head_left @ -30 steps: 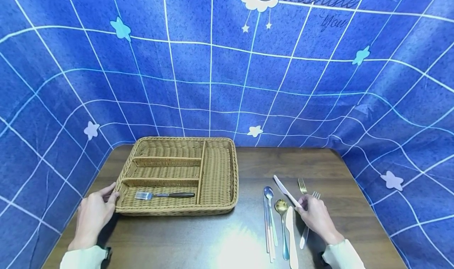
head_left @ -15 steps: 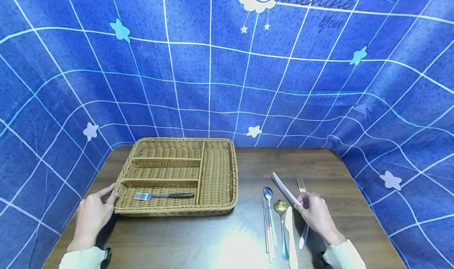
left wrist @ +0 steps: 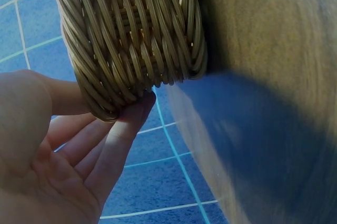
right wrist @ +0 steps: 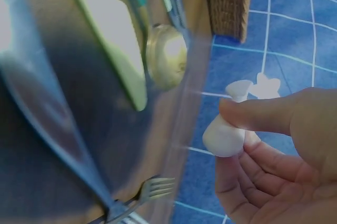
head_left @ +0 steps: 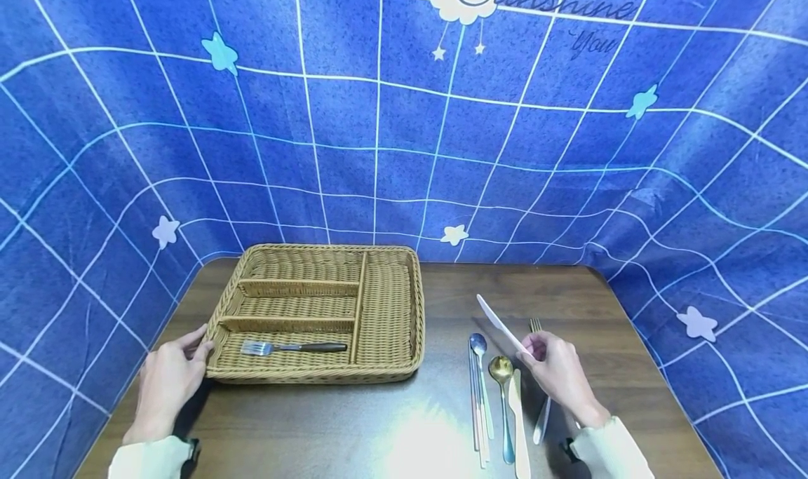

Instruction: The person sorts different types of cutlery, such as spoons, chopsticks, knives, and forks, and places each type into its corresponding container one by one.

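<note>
At the wicker cutlery tray's (head_left: 315, 376) left end, my left hand (head_left: 165, 381) grips the rim near the front corner. In the left wrist view the thumb and fingers pinch the woven wall (left wrist: 131, 29) between them. A fork with a dark handle (head_left: 325, 348) lies in the tray's front left compartment. On the right side, my right hand (head_left: 560, 375) pinches a table knife (head_left: 499, 322) by its handle, its blade pointing away and to the left. The right wrist view shows the knife's pale, rounded handle (right wrist: 224, 137) between thumb and fingers, above the tabletop.
Left of the right hand lie another knife (head_left: 519, 423), a gold-bowled spoon (head_left: 501, 370), a second spoon (head_left: 477, 342) and thin chopsticks (head_left: 475, 409). A gold fork (head_left: 536, 326) shows behind that hand, and another utensil's handle (head_left: 541, 423) below it. A blue patterned curtain (head_left: 404, 149) surrounds the table.
My right hand has raised the knife and shifted it slightly left and away, so its tip sits farther up and left. The left hand keeps its hold on the tray.
</note>
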`<state>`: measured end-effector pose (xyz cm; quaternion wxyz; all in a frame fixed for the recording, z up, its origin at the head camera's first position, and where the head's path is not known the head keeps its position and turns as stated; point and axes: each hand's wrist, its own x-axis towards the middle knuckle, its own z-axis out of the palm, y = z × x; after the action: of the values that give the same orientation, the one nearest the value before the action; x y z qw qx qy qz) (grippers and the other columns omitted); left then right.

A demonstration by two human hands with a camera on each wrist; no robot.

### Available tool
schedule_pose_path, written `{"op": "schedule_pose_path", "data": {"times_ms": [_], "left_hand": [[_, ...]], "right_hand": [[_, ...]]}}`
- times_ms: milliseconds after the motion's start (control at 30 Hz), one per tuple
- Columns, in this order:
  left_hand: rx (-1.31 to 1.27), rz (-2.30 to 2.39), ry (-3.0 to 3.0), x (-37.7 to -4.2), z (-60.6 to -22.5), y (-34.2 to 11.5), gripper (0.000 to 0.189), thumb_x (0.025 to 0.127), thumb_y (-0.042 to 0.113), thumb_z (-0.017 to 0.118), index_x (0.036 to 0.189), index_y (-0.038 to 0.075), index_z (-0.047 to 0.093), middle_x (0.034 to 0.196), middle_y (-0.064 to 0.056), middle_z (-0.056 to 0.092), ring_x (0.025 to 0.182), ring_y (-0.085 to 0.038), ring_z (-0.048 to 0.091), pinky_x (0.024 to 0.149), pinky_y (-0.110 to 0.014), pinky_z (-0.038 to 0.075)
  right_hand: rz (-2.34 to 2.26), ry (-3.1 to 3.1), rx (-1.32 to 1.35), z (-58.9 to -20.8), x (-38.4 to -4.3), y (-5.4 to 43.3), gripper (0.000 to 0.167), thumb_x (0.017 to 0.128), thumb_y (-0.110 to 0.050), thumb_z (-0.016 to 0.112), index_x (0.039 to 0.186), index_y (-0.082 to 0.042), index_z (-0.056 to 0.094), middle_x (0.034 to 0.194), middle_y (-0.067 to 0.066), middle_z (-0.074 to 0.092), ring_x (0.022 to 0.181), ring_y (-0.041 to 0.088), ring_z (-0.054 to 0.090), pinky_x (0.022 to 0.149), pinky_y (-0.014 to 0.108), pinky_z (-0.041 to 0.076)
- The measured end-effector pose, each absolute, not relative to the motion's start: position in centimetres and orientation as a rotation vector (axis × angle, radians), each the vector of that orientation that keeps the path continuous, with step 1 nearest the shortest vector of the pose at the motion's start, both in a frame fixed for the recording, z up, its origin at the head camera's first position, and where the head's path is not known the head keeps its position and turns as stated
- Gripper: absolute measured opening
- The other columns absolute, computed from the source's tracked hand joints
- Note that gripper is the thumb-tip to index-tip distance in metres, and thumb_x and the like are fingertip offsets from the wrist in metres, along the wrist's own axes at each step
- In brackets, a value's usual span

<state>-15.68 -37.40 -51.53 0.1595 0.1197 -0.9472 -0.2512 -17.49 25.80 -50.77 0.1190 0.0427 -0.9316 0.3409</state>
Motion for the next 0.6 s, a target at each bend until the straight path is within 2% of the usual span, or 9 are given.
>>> {"op": "schedule_pose_path", "data": {"times_ms": [167, 333, 600], "left_hand": [[0.34, -0.71, -2.707, -15.7, -51.4, -37.3, 0.037, 0.103, 0.023, 0.07, 0.136, 0.005, 0.072, 0.122, -0.034, 0.067, 0.109, -0.07, 0.059, 0.072, -0.068, 0.048], [0.355, -0.712, -2.709, -15.8, -51.2, -37.1, 0.037, 0.103, 0.023, 0.07, 0.135, 0.005, 0.072, 0.125, -0.035, 0.065, 0.111, -0.07, 0.058, 0.073, -0.068, 0.048], [0.354, -0.71, -2.716, -15.6, -51.2, -37.1, 0.038, 0.103, 0.023, 0.07, 0.136, 0.004, 0.072, 0.123, -0.031, 0.069, 0.113, -0.069, 0.058, 0.076, -0.07, 0.048]], "right_hand": [[0.997, -2.699, 0.16, -50.2, -17.9, 25.1, 0.012, 0.085, 0.0, 0.084, 0.089, -0.004, 0.073, 0.073, -0.004, 0.066, 0.066, 0.006, 0.057, 0.062, 0.025, 0.047], [1.028, -2.684, 0.188, -49.8, -18.2, 24.2, 0.015, 0.085, 0.001, 0.086, 0.088, -0.008, 0.073, 0.072, -0.004, 0.066, 0.066, 0.006, 0.059, 0.061, 0.023, 0.049], [1.083, -2.692, 0.221, -49.0, -18.4, 22.9, 0.013, 0.087, 0.001, 0.083, 0.09, -0.005, 0.073, 0.074, -0.003, 0.066, 0.067, 0.009, 0.059, 0.062, 0.022, 0.049]]}}
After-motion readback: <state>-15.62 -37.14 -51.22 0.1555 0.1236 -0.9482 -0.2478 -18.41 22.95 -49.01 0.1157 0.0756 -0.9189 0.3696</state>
